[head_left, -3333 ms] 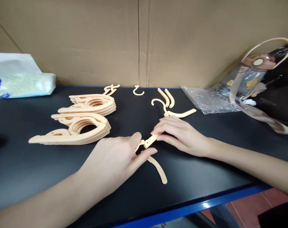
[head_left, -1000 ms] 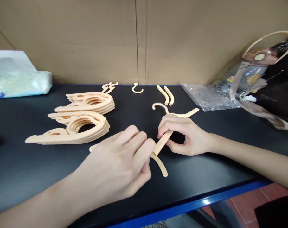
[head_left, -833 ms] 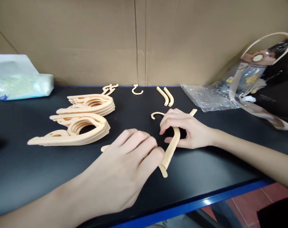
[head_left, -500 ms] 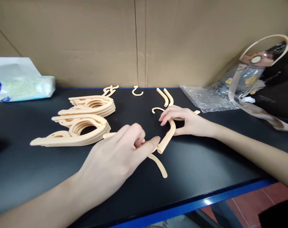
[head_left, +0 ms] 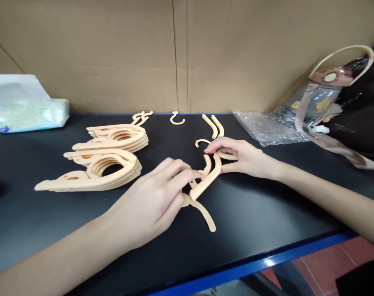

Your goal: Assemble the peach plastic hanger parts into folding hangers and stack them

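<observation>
My right hand (head_left: 240,158) is closed around a cream plastic folding hanger (head_left: 207,181), near its bend. The hanger's hook (head_left: 201,142) sticks out beyond the fingers, and a long arm slants down toward my left hand. My left hand (head_left: 159,197) pinches a shorter curved hanger piece (head_left: 207,164) beside that arm; its fingertips are partly hidden behind the hand. Below them, a flat curved hanger arm (head_left: 207,216) lies on the black table, its left end covered by my left hand.
Stacked folded hangers (head_left: 112,170) lie at left. Behind are loose hooks (head_left: 142,118), a single hook (head_left: 177,119) and two curved arms (head_left: 213,126). A tissue pack (head_left: 29,107), plastic bag (head_left: 263,127) and strapped bottle (head_left: 322,98) stand around. A cardboard wall (head_left: 112,57) closes the back.
My left hand's fingers have shifted up and right onto a curved piece, now standing beside the long arm. The long arm's lower end has swung left. My right hand stays about where it was.
</observation>
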Action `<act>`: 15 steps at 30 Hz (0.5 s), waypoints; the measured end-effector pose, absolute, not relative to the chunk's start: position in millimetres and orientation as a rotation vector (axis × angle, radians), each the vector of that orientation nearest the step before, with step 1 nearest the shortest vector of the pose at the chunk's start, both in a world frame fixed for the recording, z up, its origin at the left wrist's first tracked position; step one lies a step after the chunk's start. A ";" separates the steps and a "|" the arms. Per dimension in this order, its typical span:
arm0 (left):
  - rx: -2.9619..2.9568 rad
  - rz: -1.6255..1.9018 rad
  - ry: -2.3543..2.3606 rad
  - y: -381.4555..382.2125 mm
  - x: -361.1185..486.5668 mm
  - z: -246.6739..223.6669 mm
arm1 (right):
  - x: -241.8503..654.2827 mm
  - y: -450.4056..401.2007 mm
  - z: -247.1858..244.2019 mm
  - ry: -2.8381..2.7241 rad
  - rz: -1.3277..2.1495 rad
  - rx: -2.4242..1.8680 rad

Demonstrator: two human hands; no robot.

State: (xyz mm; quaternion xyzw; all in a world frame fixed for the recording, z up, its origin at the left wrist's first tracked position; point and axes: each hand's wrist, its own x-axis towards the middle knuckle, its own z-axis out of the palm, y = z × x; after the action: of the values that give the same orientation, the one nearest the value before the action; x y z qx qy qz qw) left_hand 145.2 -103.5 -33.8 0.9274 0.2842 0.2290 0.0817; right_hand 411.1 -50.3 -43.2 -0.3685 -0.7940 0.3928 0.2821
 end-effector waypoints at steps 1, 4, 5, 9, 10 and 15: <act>2.740 0.682 0.856 -103.3 145.9 -33.8 | 410.7 -50.6 -44.2 -2.104 1.041 -0.988; 2.757 0.669 0.888 -101.5 148.2 -34.7 | 410.3 -51.2 -46.4 -2.084 1.003 -0.986; 2.783 0.654 0.905 -100.6 148.6 -35.2 | 410.4 -51.2 -46.7 -2.090 0.998 -0.986; 2.898 0.581 0.962 -96.7 147.3 -36.6 | 410.7 -50.9 -45.7 -2.180 0.922 -0.958; 2.933 0.566 0.974 -95.7 146.4 -37.0 | 410.9 -50.7 -45.1 -2.212 0.899 -0.934; 3.093 0.504 0.991 -89.4 142.1 -42.1 | 411.8 -51.2 -43.0 -2.324 0.838 -0.825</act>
State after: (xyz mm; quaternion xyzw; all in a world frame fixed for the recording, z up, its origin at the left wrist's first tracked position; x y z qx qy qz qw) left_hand 142.1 -89.4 -42.1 0.9386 0.3007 0.1528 -0.0726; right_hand 411.8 -51.2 -43.0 -0.3053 -0.8603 0.3103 0.2651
